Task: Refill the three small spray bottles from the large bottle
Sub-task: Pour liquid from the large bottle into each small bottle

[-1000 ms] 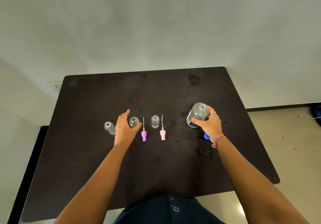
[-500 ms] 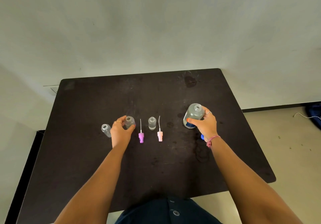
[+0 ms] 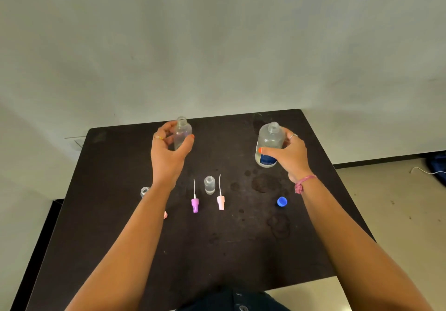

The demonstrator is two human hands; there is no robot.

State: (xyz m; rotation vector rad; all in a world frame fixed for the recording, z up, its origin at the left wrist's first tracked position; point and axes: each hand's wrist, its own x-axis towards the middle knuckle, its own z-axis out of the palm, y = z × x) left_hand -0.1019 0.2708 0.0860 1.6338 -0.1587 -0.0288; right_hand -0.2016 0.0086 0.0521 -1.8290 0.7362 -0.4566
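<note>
**Both bottles lifted, pour not started**

Nearest me on the dark table (image 3: 120, 238): a purple spray head (image 3: 195, 205) and a pale pink spray head (image 3: 220, 202), both lying flat with dip tubes pointing away. A third pink piece (image 3: 165, 214) peeks out beside my left forearm, mostly hidden; I'd guess it's the third spray head but can't tell. Blue cap (image 3: 281, 201) sits alone to the right, well apart from the rest.

Just past the heads, one small spray bottle (image 3: 209, 184) stands upright between the two dip tubes, open-necked, with what looks like a little liquid at the bottom. Another small bottle (image 3: 144, 191) stands at far left, half hidden behind my left arm; fill level not readable.

Further out, both hands are up over the table. My left hand (image 3: 169, 150) has fingers and thumb curled round the third small bottle (image 3: 182, 132), held upright, neck open, looks near empty. My right hand (image 3: 288, 152) wraps the large bottle (image 3: 268, 145), uncapped, upright, clear liquid inside. The two bottles are well apart, no tilt.

Progress call: caps and heads are off, prep done. No bottle looks properly filled. Left: bring the necks together, pour, repeat for the other two, refit three heads, recap the large bottle. Wet patches (image 3: 264, 182) on the table suggest spill risk.
</note>
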